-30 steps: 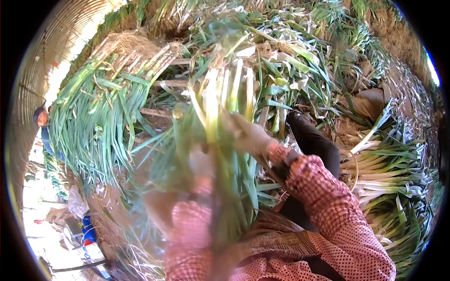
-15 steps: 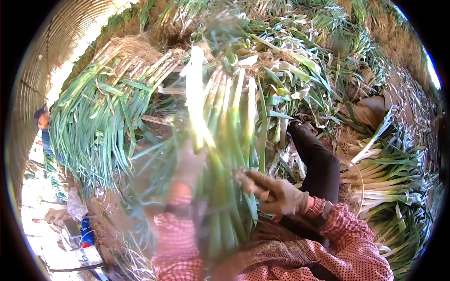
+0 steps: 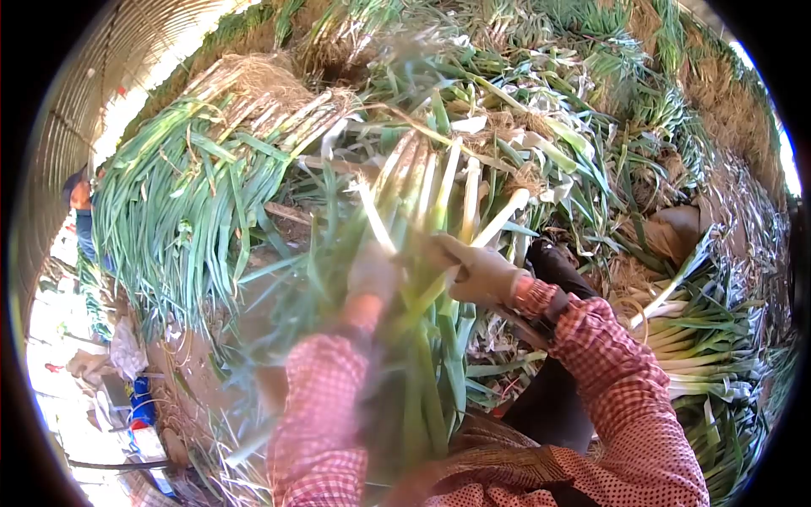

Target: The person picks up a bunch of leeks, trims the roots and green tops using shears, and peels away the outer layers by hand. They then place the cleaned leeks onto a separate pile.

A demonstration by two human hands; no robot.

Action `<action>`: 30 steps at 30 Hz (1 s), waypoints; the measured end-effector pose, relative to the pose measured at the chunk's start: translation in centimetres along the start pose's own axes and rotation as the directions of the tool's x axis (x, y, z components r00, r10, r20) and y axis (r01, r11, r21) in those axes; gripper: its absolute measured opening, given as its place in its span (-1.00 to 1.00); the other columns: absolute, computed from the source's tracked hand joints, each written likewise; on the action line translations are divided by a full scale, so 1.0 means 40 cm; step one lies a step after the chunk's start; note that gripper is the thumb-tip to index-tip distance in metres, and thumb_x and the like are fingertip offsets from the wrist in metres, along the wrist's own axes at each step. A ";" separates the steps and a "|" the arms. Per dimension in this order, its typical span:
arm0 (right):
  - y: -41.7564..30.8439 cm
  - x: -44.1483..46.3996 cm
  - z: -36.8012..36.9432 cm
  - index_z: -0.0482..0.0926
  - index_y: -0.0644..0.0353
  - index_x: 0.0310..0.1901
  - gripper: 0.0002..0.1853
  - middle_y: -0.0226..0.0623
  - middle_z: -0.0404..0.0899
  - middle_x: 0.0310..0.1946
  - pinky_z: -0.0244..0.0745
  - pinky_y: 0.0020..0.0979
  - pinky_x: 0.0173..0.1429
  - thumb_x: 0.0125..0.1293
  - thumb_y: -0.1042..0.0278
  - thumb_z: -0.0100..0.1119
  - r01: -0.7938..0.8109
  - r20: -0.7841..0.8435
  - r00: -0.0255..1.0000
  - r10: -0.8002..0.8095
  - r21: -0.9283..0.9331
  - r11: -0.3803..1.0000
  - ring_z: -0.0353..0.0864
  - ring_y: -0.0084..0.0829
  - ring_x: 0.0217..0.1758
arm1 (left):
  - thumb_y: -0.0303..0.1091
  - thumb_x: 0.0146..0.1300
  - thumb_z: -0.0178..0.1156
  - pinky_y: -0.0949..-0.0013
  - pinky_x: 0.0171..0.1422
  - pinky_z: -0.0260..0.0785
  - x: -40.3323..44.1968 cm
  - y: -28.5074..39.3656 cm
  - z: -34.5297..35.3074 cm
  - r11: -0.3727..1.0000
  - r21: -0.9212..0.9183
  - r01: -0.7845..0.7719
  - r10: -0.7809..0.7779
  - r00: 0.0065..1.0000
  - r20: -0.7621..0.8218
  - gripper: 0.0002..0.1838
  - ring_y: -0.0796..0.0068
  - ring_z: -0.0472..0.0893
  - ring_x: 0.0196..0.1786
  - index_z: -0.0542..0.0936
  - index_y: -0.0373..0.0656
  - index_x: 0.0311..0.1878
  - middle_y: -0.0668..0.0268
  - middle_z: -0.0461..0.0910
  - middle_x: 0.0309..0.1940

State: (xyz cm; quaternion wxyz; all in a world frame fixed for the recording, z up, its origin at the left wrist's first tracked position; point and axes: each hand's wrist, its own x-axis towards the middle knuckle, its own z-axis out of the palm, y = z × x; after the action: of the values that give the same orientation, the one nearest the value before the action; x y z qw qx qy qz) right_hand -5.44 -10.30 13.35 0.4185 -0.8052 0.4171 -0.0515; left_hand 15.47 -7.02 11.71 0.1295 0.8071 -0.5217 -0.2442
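Several leeks [image 3: 429,190] with white stems and long green leaves lie in front of me, roots pointing away. My left hand [image 3: 374,272], in a pale glove, is blurred among their leaves, beside a white stem; its fingers cannot be made out. To its right, my right hand [image 3: 480,269], also gloved, is closed around a leek [image 3: 503,216] whose white end points up and to the right. A blurry smear in the middle of the view hides part of the leaves between the hands.
A large pile of untrimmed leeks [image 3: 194,211] lies at the left. Cleaner leeks [image 3: 684,338] are stacked at the right, near my bent leg [image 3: 553,397]. Loose leaves [image 3: 541,127] cover the ground ahead. A person [image 3: 82,207] is at the far left edge, above a blue object [image 3: 142,401].
My right hand has moved up and left toward the stems and closed around a leek. The bright white stem near my left hand has dropped lower, and that hand has shifted right.
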 end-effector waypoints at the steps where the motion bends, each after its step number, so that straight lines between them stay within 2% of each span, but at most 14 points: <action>1: 0.005 0.033 -0.005 0.07 0.06 0.54 -0.23 0.03 0.66 -0.31 0.56 -0.09 -0.02 0.26 0.30 -0.01 -0.020 0.004 1.000 0.021 -0.039 0.999 0.69 0.04 -0.19 | -0.06 0.20 0.33 0.00 0.12 0.50 0.014 0.016 -0.015 0.995 -0.031 0.095 -0.092 0.992 0.086 -0.49 -0.19 0.66 0.00 0.52 -0.26 0.05 -0.14 0.66 -0.10; 4: 0.030 0.106 -0.006 0.05 0.07 0.55 -0.21 -0.03 0.66 -0.36 0.57 -0.13 -0.03 0.26 0.31 0.02 -0.064 -0.125 0.990 0.059 -0.040 0.997 0.71 -0.03 -0.21 | -0.06 0.18 0.33 -0.03 0.14 0.49 0.070 -0.010 0.095 0.993 0.012 0.117 -0.115 0.988 -0.100 -0.41 -0.23 0.65 0.00 0.42 -0.25 0.15 -0.17 0.65 -0.09; 7: 0.030 0.032 -0.031 -0.01 -0.02 0.60 -0.03 -0.13 0.64 -0.42 0.59 -0.26 -0.16 0.15 0.26 0.23 -0.020 -0.035 0.999 0.021 0.025 0.999 0.70 -0.28 -0.34 | -0.08 0.21 0.30 -0.03 0.13 0.51 0.036 0.001 0.130 0.992 0.052 -0.117 0.124 0.975 -0.183 -0.41 -0.25 0.64 0.00 0.38 -0.23 0.17 -0.17 0.64 -0.07; 8: 0.021 -0.015 -0.039 0.06 0.05 0.55 -0.17 -0.14 0.65 -0.39 0.57 -0.25 -0.08 0.23 0.32 0.12 0.051 -0.063 0.997 -0.048 0.045 0.998 0.72 -0.21 -0.27 | -0.05 0.20 0.31 -0.04 0.09 0.53 0.027 0.010 0.144 0.991 -0.058 -0.118 0.114 0.990 -0.081 -0.37 -0.23 0.66 -0.03 0.35 -0.23 0.20 -0.13 0.64 -0.07; 10: 0.023 -0.049 -0.045 0.08 0.02 0.55 -0.15 -0.16 0.65 -0.39 0.57 -0.26 -0.07 0.20 0.33 0.16 0.035 -0.109 0.994 -0.026 0.079 0.996 0.71 -0.21 -0.28 | -0.08 0.29 0.23 -0.02 0.04 0.54 0.003 0.040 0.184 0.920 0.037 -0.391 0.392 0.919 -0.030 -0.53 -0.15 0.69 -0.11 0.48 -0.23 0.09 -0.09 0.65 -0.09; 12: 0.048 -0.040 -0.047 0.07 0.03 0.59 0.02 -0.27 0.55 -0.47 0.53 -0.39 -0.18 0.07 0.33 0.35 0.044 -0.166 0.986 -0.024 0.119 0.992 0.53 -0.45 -0.41 | -0.11 0.35 0.18 0.01 0.03 0.55 0.017 0.062 0.211 0.800 0.083 -0.595 0.569 0.794 0.214 -0.64 -0.10 0.69 -0.15 0.59 -0.24 -0.03 -0.08 0.66 -0.12; 14: 0.067 0.008 -0.036 0.04 0.00 0.59 0.03 -0.19 0.61 -0.44 0.55 -0.30 -0.15 0.06 0.31 0.35 0.049 -0.130 0.991 -0.044 0.040 0.998 0.62 -0.28 -0.37 | -0.15 0.34 0.18 0.05 0.02 0.55 0.122 -0.008 0.340 0.631 0.004 -0.776 0.710 0.579 0.402 -0.69 -0.07 0.69 -0.21 0.69 -0.23 -0.19 -0.02 0.69 -0.26; 16: 0.029 0.039 -0.050 0.05 -0.08 0.56 0.00 -0.12 0.66 -0.37 0.57 -0.21 -0.13 0.06 0.29 0.33 0.039 -0.029 0.999 -0.041 -0.058 0.998 0.67 -0.09 -0.32 | -0.20 0.34 0.16 0.03 0.02 0.53 0.144 0.018 0.193 0.346 0.080 -0.935 0.924 0.354 0.146 -0.74 -0.08 0.69 -0.20 0.69 -0.20 -0.21 -0.01 0.69 -0.29; 18: -0.026 0.078 -0.078 0.05 -0.02 0.55 -0.12 -0.02 0.69 -0.21 0.57 -0.14 0.04 0.19 0.22 0.20 -0.022 0.101 0.994 0.030 -0.080 0.997 0.72 0.00 -0.08 | -0.23 0.33 0.15 0.01 0.04 0.52 0.190 -0.015 0.104 0.632 0.108 -0.767 0.772 0.635 -0.012 -0.77 -0.10 0.69 -0.16 0.68 -0.17 -0.18 -0.01 0.69 -0.28; 19: -0.018 0.106 -0.071 0.11 -0.01 0.52 -0.19 0.00 0.69 -0.21 0.56 -0.11 0.05 0.22 0.23 0.16 0.027 0.097 0.995 -0.022 -0.051 0.998 0.71 0.03 -0.07 | -0.23 0.33 0.15 -0.01 0.06 0.51 0.220 -0.055 0.084 0.926 0.055 -0.374 0.376 0.926 -0.029 -0.77 -0.11 0.68 -0.12 0.67 -0.15 -0.13 -0.02 0.69 -0.24; 21: -0.003 0.176 -0.053 0.18 0.02 0.45 -0.30 0.02 0.69 -0.19 0.55 -0.08 0.04 0.25 0.26 0.11 0.063 0.130 0.990 -0.051 -0.085 0.994 0.70 0.05 -0.08 | -0.19 0.28 0.21 -0.02 0.09 0.50 0.303 -0.150 0.068 0.978 0.072 -0.197 0.210 0.909 -0.360 -0.73 -0.12 0.68 -0.04 0.65 -0.13 -0.06 -0.04 0.69 -0.18; 24: -0.009 0.256 -0.045 0.26 0.08 0.39 -0.40 0.04 0.68 -0.16 0.55 -0.05 0.04 0.29 0.30 0.05 0.013 0.131 0.991 0.001 -0.107 0.994 0.69 0.06 -0.08 | -0.14 0.22 0.29 0.00 0.11 0.51 0.360 -0.181 0.057 0.966 0.256 0.038 0.060 0.929 -0.364 -0.67 -0.12 0.67 0.00 0.66 -0.13 -0.04 -0.03 0.70 -0.14; 29: 0.032 0.401 -0.058 0.34 0.18 0.31 -0.51 0.09 0.67 -0.16 0.57 -0.08 0.00 0.35 0.30 0.00 -0.017 -0.059 0.998 0.020 0.058 0.998 0.70 0.05 -0.10 | -0.11 0.20 0.34 0.06 0.13 0.53 0.402 -0.148 0.025 0.940 0.311 0.138 -0.074 0.975 -0.208 -0.63 -0.08 0.68 0.06 0.68 -0.11 -0.01 -0.02 0.70 -0.05; 30: 0.042 0.432 -0.054 0.35 0.19 0.30 -0.53 0.09 0.67 -0.16 0.59 -0.12 -0.04 0.37 0.32 -0.02 -0.092 -0.074 0.994 0.087 -0.073 0.993 0.71 0.03 -0.13 | -0.11 0.19 0.35 0.08 0.13 0.53 0.390 -0.132 0.005 0.935 0.327 0.138 -0.090 0.983 -0.158 -0.63 -0.06 0.68 0.07 0.69 -0.10 -0.01 -0.01 0.69 -0.01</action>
State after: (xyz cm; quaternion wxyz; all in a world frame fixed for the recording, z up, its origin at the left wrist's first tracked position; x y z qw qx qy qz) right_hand 3.75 -24.52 8.92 0.3743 -0.7988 0.4687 -0.0450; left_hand 24.71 -18.91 5.05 0.0116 0.8615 -0.4975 -0.1014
